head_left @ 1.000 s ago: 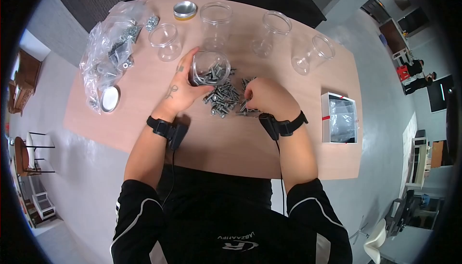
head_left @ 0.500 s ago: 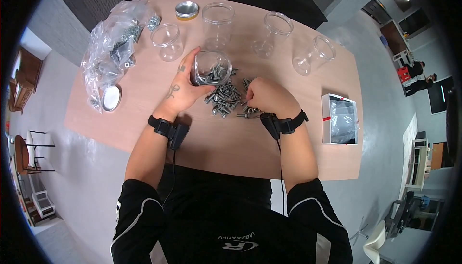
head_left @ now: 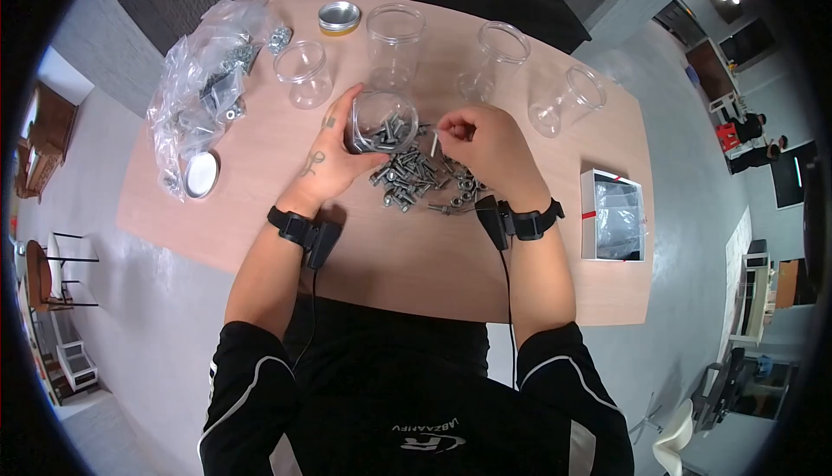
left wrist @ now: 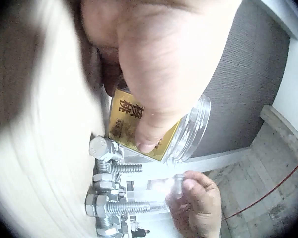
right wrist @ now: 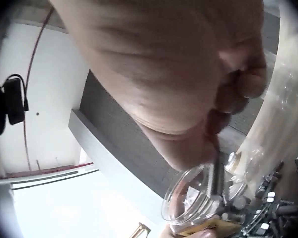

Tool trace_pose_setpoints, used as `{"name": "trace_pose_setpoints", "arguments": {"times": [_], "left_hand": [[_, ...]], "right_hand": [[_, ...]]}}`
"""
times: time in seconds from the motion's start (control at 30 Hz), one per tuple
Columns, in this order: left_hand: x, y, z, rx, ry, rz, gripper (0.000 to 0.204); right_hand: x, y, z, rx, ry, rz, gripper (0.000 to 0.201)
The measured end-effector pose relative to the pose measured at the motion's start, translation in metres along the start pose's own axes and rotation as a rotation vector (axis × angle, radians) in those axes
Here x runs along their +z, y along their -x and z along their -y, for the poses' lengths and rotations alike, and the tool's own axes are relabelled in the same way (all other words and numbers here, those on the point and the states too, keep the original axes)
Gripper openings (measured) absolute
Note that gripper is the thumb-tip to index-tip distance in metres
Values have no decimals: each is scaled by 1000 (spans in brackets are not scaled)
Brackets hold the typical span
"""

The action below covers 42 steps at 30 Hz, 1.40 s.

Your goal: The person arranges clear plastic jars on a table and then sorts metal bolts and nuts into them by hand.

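In the head view the left hand (head_left: 328, 160) grips a clear jar (head_left: 373, 110) that has bolts in its lower part. A yellow label (left wrist: 123, 119) shows under the left thumb in the left wrist view. Just right of the jar's mouth, the right hand (head_left: 496, 148) pinches a bolt (head_left: 434, 145) between thumb and fingers, above the table. The bolt (right wrist: 217, 179) hangs by the jar's rim in the right wrist view. A pile of bolts (head_left: 406, 183) lies below the jar, with nuts and bolts (head_left: 464, 192) beside it under the right hand.
Clear jars (head_left: 309, 86), (head_left: 394, 51), (head_left: 490, 64) and another jar (head_left: 548, 119) stand along the back. Plastic bags of hardware (head_left: 186, 99) and a white lid (head_left: 202, 174) lie left; a metal-topped lid (head_left: 339, 16) sits behind. A white box (head_left: 588, 238) is at right.
The right hand has risen from the loose hardware and moved up toward the jar's mouth, now with a bolt in its fingertips. The left hand and jar have hardly moved.
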State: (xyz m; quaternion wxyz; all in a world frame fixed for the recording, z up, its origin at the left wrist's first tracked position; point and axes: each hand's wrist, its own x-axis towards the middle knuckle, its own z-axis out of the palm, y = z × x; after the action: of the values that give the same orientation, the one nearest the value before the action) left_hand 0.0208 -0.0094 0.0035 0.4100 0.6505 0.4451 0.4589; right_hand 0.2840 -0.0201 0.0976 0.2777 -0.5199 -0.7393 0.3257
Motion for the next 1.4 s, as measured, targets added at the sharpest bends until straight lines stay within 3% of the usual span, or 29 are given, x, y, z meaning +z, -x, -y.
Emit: {"name": "trace_pose_setpoints", "arguments": {"times": [0.07, 0.17, 0.5, 0.63, 0.7, 0.8, 0.9, 1.0, 1.17, 1.4], "left_hand": [[0, 1, -8, -19, 6, 5, 112], [-1, 0, -3, 26, -136, 12, 115], [0, -1, 4, 82, -161, -5, 117], [0, -1, 6, -16, 21, -5, 113], [1, 0, 7, -19, 51, -1, 112], [2, 2, 5, -62, 90, 13, 115], [-1, 4, 8, -44, 2, -49, 111], [-9, 4, -3, 88, -206, -124, 106], [-29, 2, 4, -72, -395, -168, 105], [-46, 1, 23, -24, -403, -298, 103]], "right_hand": [[7, 0, 7, -130, -112, -159, 17], [24, -7, -1, -245, -182, -236, 15], [-4, -6, -16, -114, -186, -351, 17], [-23, -3, -38, -41, 5, -271, 27], [-31, 2, -51, 97, 180, -98, 36], [-36, 6, -73, 186, 305, 24, 41], [-42, 5, -73, 201, 333, 26, 41], [-48, 8, -73, 199, 282, -8, 40], [-50, 11, -72, 220, 294, 0, 41], [-50, 11, -63, 217, 312, 22, 42]]}}
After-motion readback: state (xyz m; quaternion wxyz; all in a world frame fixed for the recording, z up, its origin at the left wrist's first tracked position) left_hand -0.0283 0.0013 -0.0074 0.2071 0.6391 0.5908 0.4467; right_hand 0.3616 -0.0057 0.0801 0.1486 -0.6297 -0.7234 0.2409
